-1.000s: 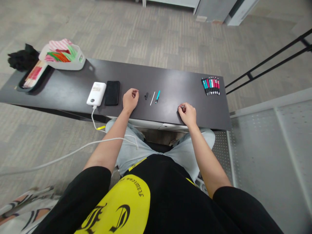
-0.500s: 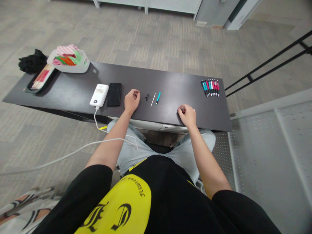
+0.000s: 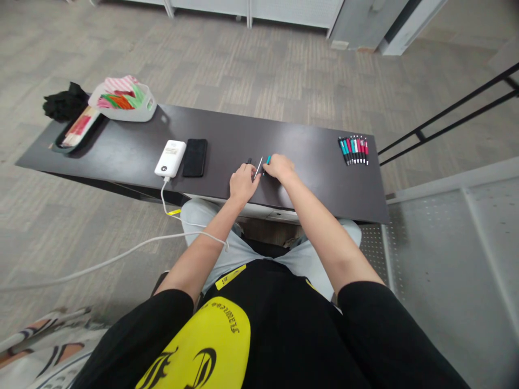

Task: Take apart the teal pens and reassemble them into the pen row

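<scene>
My two hands meet at the middle of the dark table (image 3: 308, 156). My left hand (image 3: 242, 183) is curled, its fingertips pinched against a thin white pen refill (image 3: 258, 168) that lies on the table. My right hand (image 3: 280, 168) is closed over a teal pen barrel (image 3: 268, 160); only the barrel's far end shows. A small black pen piece (image 3: 248, 160) lies just beyond my left fingers, untouched.
A row of several teal and red pens (image 3: 353, 149) lies at the table's far right. A black phone (image 3: 195, 157) and a white power bank (image 3: 170, 158) with its cable sit to the left. A white basket (image 3: 123, 100) and a dark tray (image 3: 77, 128) are at the far left.
Both hands have left their resting spots and come together at the pen parts: the right hand moved left onto the teal barrel, the left hand moved right to the white refill.
</scene>
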Motion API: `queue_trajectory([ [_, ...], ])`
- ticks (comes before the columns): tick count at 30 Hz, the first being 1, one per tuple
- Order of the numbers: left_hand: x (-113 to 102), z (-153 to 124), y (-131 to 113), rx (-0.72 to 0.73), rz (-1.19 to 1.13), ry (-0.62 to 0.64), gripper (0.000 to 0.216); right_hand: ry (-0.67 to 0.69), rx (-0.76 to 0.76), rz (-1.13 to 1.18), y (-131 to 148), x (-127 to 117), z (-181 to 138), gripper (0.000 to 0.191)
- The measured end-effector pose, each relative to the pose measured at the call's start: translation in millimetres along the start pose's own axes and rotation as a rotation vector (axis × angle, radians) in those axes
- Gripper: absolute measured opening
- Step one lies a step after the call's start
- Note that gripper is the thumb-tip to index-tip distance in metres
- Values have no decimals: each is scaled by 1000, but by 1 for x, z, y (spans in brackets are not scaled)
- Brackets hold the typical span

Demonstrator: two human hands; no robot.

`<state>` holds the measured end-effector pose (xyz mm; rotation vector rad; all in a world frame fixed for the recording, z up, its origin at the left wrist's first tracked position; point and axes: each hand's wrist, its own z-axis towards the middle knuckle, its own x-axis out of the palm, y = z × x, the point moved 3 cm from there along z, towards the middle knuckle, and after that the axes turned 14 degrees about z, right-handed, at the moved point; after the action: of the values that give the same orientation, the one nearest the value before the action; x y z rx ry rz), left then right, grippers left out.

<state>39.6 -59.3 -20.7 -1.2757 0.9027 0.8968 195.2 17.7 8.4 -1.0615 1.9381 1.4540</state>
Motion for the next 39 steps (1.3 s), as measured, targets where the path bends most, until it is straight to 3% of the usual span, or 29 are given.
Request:
queue_trajectory([
  [4, -7, 3, -10, -8, 122, 57, 19, 63, 18, -89, -8, -16, -13, 41],
  [9, -3, 13, -13, -37, 163, 99, 21, 79, -57, 98, -33, -51, -46, 41],
  [11, 0, 17, -11, -53, 165, 116, 22, 76, -73, 58, -38, -66, -51, 39],
  [17, 8, 25, -8, -68, 126, 137, 19, -3, -101, -269, -22, -87, -45, 32],
  [20, 10, 28, -2, -77, 55, 144, 4, 9, -123, -289, -10, -84, -39, 29],
  [21, 10, 29, 1, -81, 21, 145, 12, 3, -146, -257, -9, -84, -38, 28],
  [24, 10, 29, 14, -95, -116, 150, 34, -49, -251, -18, -20, -86, -37, 23],
  [27, 13, 26, 25, -101, -320, 165, 31, -95, -318, 447, -54, -80, -42, 18],
  [29, 18, 21, 28, -101, -481, 171, 21, -181, -260, 802, -85, -67, -48, 29],
  [32, 25, 15, 24, -89, -700, 158, 8, -422, -106, 1177, -126, -42, -61, 42],
  [35, 30, 10, 19, -71, -862, 130, 10, -607, -25, 1340, -149, -25, -72, 41],
  [39, 30, 8, 15, -95, -996, 57, 23, -556, -116, 1246, -149, -19, -76, 38],
])
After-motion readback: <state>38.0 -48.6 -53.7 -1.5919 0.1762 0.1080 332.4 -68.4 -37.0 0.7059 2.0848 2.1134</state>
